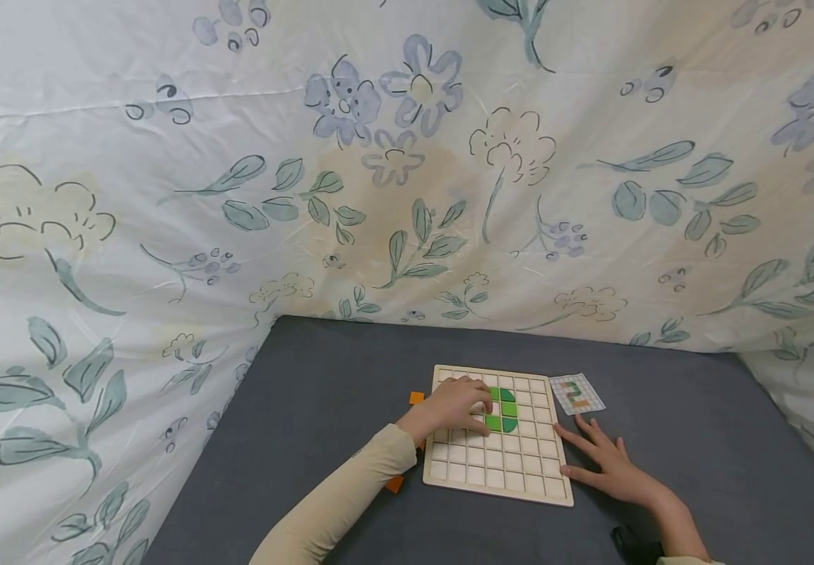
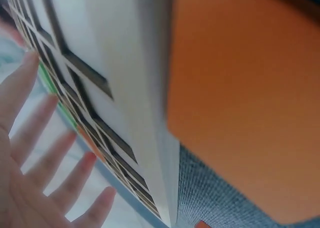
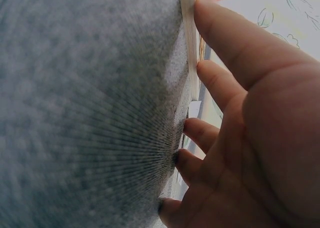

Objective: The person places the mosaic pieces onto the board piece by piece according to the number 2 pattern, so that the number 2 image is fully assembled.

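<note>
The dark grey felt table top (image 1: pixel 322 369) lies bare to the left of and beyond the pale wooden grid board (image 1: pixel 498 463), so a hand could pass there. On the right side, the small printed pattern card (image 1: pixel 576 393) lies just beside the board's far corner. Small orange square tiles (image 1: pixel 417 398) hug the board's left edge. A white flower-printed cloth backdrop (image 1: pixel 407 173) walls in the rear and both sides
</note>
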A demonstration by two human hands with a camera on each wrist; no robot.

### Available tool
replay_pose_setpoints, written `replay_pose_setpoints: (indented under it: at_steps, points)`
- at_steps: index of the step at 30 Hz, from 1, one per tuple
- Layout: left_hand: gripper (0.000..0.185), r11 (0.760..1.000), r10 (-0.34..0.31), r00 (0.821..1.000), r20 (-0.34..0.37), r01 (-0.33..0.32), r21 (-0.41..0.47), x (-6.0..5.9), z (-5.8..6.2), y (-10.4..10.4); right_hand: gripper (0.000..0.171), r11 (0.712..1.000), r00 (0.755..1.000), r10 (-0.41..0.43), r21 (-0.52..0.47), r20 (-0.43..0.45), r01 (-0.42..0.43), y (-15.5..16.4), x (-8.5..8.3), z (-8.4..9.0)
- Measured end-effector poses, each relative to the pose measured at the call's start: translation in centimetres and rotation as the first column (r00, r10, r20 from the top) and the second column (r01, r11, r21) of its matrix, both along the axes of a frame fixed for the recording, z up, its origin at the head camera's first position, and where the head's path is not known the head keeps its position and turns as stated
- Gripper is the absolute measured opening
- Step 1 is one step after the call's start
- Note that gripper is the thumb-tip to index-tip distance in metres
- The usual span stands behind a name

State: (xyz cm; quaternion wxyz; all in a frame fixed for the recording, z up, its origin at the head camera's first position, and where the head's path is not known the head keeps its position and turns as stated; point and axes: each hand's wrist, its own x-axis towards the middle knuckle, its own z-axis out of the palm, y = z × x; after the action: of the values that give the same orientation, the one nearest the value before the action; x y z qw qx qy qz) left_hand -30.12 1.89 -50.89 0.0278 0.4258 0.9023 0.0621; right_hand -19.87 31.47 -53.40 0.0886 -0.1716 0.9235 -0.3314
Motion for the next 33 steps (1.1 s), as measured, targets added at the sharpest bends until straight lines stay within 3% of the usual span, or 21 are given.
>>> replay_pose_setpoints:
  at_steps: [12, 21, 27, 33]
  points:
    - [0.031, 0.999, 0.008, 1.0, 0.022, -0.009, 0.05, -0.2, 0.4, -2.0, 0.066, 1.0, 1.0, -0.009, 0.027, -0.002, 0.009, 0.0, -0.1, 0.0]
    - [0.029, 0.997, 0.058, 0.998, 0.031, -0.06, 0.049, -0.8, 0.7, -4.2, 0.066, 1.0, 1.0, -0.011, 0.02, -0.009, 0.011, 0.1, -0.1, -0.1]
    - [0.027, 0.991, 0.098, 0.992, 0.082, -0.105, 0.088, -0.5, 1.3, -6.0, 0.067, 1.0, 1.0, -0.01, 0.014, -0.003, 0.01, 0.1, -0.1, -0.2]
    - [0.026, 0.982, 0.124, 0.986, 0.109, -0.137, 0.126, -0.2, 1.1, -8.1, 0.067, 1.0, 1.0, -0.008, -0.005, 0.01, 0.008, 0.1, -0.1, -0.2]
